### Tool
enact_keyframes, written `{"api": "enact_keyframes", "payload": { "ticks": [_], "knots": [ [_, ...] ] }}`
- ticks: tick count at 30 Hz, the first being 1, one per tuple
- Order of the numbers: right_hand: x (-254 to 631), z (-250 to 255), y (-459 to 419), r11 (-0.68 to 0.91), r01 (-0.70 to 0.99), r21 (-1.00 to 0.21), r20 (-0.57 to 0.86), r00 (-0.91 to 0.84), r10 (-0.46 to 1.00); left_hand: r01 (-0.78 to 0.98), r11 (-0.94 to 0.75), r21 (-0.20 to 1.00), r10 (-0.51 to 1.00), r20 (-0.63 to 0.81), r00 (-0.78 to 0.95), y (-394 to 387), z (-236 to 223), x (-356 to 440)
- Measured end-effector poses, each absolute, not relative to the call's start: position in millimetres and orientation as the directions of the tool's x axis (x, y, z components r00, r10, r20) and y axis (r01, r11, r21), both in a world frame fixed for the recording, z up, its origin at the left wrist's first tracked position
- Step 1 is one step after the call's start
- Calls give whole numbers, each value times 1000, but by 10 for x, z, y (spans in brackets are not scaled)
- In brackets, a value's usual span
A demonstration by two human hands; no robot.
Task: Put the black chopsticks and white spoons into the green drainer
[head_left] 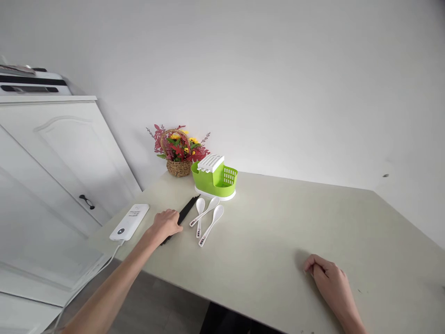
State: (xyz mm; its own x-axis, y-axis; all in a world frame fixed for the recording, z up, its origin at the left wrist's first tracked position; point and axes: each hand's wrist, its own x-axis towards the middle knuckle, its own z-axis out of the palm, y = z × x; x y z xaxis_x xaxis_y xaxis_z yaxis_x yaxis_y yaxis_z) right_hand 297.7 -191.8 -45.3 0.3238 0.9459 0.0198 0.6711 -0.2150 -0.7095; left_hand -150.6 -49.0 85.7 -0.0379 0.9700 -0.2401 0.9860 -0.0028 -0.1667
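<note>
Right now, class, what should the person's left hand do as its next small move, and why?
Probably the left hand should firm its hold on the black sticks and raise them straight up a little. It is curled over the bundle, and the white spoons lie close beside it, so sliding sideways might nudge them.

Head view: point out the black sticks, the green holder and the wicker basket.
Black sticks [188,209]: head view, on their exposed far section.
Green holder [209,184]: head view, on its front wall.
Wicker basket [179,169]: head view, on its woven side.
</note>
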Motion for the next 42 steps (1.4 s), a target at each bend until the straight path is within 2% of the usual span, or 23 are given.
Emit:
{"api": "enact_keyframes", "payload": {
  "ticks": [8, 17, 20, 22, 24, 27, 30, 32, 33, 34, 36, 39, 42],
  "knots": [
    [2967, -437, -1903, -160, 665, -729, 79, 315, 946, 990, 55, -130, 977, -198, -80, -384, 749, -1596],
    [2924, -366, -1885, -187, 607, -773, 28, 327, 944, 983, 116, -141, 981, -136, -135, -576, 586, -1695],
    [2917, -343, -1876, -168, 574, -802, 41, 332, 943, 982, 152, -108, 982, -92, -162, -632, 565, -1791],
    [2924, -346, -1872, -153, 560, -814, 56, 338, 939, 981, 190, -39, 981, -35, -191, -678, 555, -1867],
    [2934, -359, -1873, -141, 548, -825, 66, 340, 938, 971, 223, 90, 972, 57, -229, -743, 547, -1908],
    [2921, -362, -1866, -125, 518, -846, 79, 353, 932, 893, 150, 424, 943, 208, -258, -873, 531, -1789],
    [2796, -261, -1802, -84, 481, -873, 105, 353, 930, 649, -48, 760, 950, 235, -206, -995, 504, -1359],
    [2624, -89, -1717, 12, 440, -898, 152, 286, 946, 418, -132, 899, 972, 200, -124, -1054, 478, -932],
    [2516, 32, -1666, 82, 409, -909, 185, 219, 958, 323, -139, 936, 983, 169, -68, -1078, 461, -700],
    [2401, 172, -1612, 184, 299, -936, 232, 131, 964, 249, -135, 959, 990, 143, -14, -1101, 438, -469],
    [2174, 491, -1507, 258, 83, -963, 259, 3, 966, 141, -140, 980, 989, 131, 67, -1143, 375, -44],
    [1917, 950, -1384, 210, -135, -968, 225, -105, 969, 103, -225, 969, 967, 209, 145, -1185, 248, 415],
    [1789, 1226, -1318, 148, -185, -971, 174, -129, 976, 187, -316, 930, 936, 273, 223, -1167, 136, 645]
  ]
}}
